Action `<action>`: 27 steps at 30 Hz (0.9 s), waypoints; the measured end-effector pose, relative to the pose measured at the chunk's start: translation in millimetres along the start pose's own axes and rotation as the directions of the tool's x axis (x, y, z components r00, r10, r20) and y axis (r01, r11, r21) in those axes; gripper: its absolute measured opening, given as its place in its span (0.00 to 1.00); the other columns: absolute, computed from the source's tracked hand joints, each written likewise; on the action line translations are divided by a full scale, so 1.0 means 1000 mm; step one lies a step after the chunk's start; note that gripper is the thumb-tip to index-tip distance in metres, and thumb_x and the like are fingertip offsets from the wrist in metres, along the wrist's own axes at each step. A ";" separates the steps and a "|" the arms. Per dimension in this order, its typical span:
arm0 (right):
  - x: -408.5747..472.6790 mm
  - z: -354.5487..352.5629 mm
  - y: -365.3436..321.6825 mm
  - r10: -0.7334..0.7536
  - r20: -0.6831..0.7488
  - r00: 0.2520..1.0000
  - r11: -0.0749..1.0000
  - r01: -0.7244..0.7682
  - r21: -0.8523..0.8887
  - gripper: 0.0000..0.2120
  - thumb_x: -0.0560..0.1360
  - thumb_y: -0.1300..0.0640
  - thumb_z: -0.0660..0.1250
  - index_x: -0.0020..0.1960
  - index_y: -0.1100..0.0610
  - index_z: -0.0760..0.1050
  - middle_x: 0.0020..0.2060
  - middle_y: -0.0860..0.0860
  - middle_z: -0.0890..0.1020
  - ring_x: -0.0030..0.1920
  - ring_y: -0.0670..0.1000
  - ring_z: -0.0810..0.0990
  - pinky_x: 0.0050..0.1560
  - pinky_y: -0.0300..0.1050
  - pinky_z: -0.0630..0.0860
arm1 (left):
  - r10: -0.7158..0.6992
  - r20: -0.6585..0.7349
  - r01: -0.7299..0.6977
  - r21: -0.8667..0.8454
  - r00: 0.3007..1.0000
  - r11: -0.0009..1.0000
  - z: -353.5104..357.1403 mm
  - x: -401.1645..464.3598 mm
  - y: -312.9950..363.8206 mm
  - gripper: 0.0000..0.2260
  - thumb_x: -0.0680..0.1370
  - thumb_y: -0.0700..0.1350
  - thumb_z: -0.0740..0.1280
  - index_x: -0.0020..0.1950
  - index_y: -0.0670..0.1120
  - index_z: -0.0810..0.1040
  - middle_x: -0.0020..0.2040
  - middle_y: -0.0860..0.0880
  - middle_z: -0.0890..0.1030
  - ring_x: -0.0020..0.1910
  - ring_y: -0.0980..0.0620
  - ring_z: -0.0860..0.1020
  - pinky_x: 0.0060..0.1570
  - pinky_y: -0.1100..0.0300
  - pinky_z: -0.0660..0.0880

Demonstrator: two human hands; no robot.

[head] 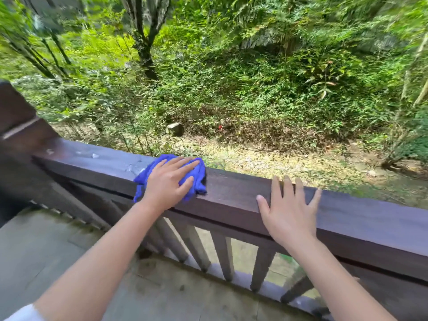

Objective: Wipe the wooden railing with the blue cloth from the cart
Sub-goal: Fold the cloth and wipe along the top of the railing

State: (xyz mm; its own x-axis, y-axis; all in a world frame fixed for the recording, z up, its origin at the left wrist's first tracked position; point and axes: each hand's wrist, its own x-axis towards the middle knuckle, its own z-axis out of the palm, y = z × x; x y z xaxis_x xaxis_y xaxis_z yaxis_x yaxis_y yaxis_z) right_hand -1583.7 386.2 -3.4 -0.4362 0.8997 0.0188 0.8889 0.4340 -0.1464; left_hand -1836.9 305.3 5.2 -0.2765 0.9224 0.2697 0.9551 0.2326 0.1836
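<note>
Wiping the wooden railing, mid-rail.
Left hand flat, fingers spread, pressing blue cloth onto the top face; right hand wide, empty, bracing alongside for balance.

Left hand flat on blue cloth atop wooden railing
</note>
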 end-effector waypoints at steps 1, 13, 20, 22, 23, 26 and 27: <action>0.001 0.001 -0.007 0.017 -0.002 1.000 1.000 -0.017 0.006 0.31 0.75 0.38 0.41 0.74 0.52 0.47 0.75 0.53 0.55 0.75 0.57 0.48 0.71 0.68 0.43 | -0.092 -0.019 0.092 0.015 0.996 0.996 0.005 0.000 0.006 0.25 0.73 0.57 0.49 0.67 0.56 0.69 0.69 0.52 0.72 0.71 0.51 0.65 0.70 0.45 0.57; 0.001 -0.001 -0.045 0.140 -0.042 0.989 0.988 -0.143 -0.065 0.33 0.71 0.37 0.35 0.73 0.49 0.52 0.74 0.53 0.60 0.74 0.57 0.53 0.71 0.65 0.52 | 0.377 0.099 -0.380 0.012 0.921 0.925 0.005 -0.001 0.012 0.21 0.76 0.56 0.54 0.68 0.55 0.69 0.70 0.49 0.71 0.71 0.47 0.66 0.70 0.39 0.54; 0.030 0.018 -0.152 -0.099 0.000 0.995 0.993 0.099 -0.059 0.29 0.76 0.41 0.43 0.73 0.52 0.55 0.69 0.57 0.67 0.71 0.59 0.61 0.69 0.68 0.51 | 0.258 0.093 -0.262 0.030 0.962 0.965 -0.010 0.003 -0.088 0.22 0.75 0.56 0.52 0.67 0.54 0.70 0.69 0.51 0.73 0.68 0.48 0.69 0.66 0.44 0.63; 0.039 0.022 -0.180 -0.136 0.003 0.991 0.990 0.136 -0.044 0.31 0.74 0.40 0.40 0.72 0.53 0.58 0.67 0.58 0.70 0.69 0.59 0.64 0.68 0.69 0.53 | 0.224 0.084 -0.229 0.053 0.971 0.972 -0.017 0.003 -0.128 0.22 0.75 0.55 0.53 0.66 0.53 0.72 0.68 0.50 0.74 0.68 0.48 0.70 0.66 0.45 0.64; 0.043 0.023 -0.195 -0.158 0.008 0.987 0.987 0.158 -0.033 0.32 0.73 0.40 0.39 0.71 0.53 0.59 0.67 0.58 0.70 0.69 0.59 0.65 0.67 0.70 0.54 | 0.206 0.083 -0.212 0.061 0.975 0.975 -0.022 0.004 -0.149 0.22 0.75 0.54 0.53 0.66 0.52 0.72 0.67 0.50 0.74 0.68 0.47 0.70 0.66 0.46 0.64; 0.054 0.025 -0.236 -0.223 0.031 0.974 0.975 0.224 -0.015 0.33 0.72 0.41 0.41 0.71 0.55 0.62 0.65 0.60 0.72 0.67 0.61 0.68 0.66 0.71 0.57 | 0.122 0.070 -0.127 0.072 0.990 0.989 -0.038 0.009 -0.205 0.23 0.74 0.54 0.51 0.65 0.51 0.73 0.67 0.49 0.74 0.68 0.48 0.70 0.66 0.46 0.65; 0.056 0.025 -0.247 -0.239 0.036 0.970 0.971 0.239 -0.010 0.32 0.72 0.42 0.42 0.70 0.56 0.63 0.64 0.61 0.74 0.66 0.61 0.70 0.65 0.72 0.58 | 0.048 0.052 -0.052 0.073 0.997 0.996 -0.042 0.010 -0.217 0.24 0.74 0.54 0.50 0.66 0.51 0.73 0.67 0.50 0.74 0.68 0.48 0.69 0.67 0.46 0.64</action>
State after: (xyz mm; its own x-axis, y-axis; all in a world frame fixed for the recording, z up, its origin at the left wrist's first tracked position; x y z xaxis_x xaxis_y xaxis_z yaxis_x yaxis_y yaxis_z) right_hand -1831.4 328.1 9.1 -0.6407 0.7676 0.0179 0.7599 0.6373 -0.1281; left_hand -2051.3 251.0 7.6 -0.2239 0.9474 0.2285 0.9734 0.2059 0.1000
